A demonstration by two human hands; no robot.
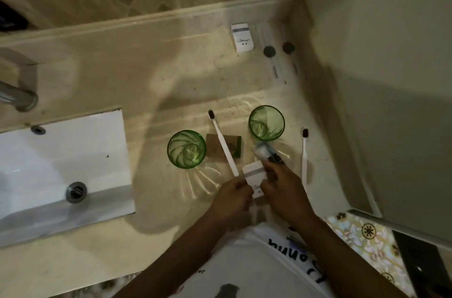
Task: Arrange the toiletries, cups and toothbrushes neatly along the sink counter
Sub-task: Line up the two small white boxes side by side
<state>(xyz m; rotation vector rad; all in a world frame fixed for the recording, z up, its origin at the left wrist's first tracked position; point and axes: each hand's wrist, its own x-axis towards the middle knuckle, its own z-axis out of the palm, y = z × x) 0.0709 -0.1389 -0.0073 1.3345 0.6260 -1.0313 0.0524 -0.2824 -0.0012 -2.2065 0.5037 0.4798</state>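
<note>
Box in both hands, placement pending

Box, small and white with a grey band [254, 176], sits at the near edge of the desk [146, 70], just in front of the two green cups. The left hand [233, 196] pinches its left side; the right hand [281, 187] closes on its right side, and the same fingers appear to hold a small clear tube with a dark cap [266, 152], though blur makes the exact grip on the tube uncertain. Neither grip is spread.

Surroundings: left green cup [186, 149] and right green cup [266, 123] stand upright and apart. A brown and green packet [223, 147] lies between them, with one white toothbrush [223, 143] laid slanting across it. A second toothbrush [304, 153] lies right of the right cup. A matching white box [241, 37] rests at the back of the desk beside two clear bottles with dark caps [269, 51]. The sink basin [61, 163] lies well to the left.

Recommendation, as judgement: separate the two items first. Set the tube down, or pass it wholly to the right hand, before moving the box. Carry the box level toward its twin at the back and align edges parallel to the wall. Route the hands between the cups with care; a sleeve or wrist could tip either glass.
</note>
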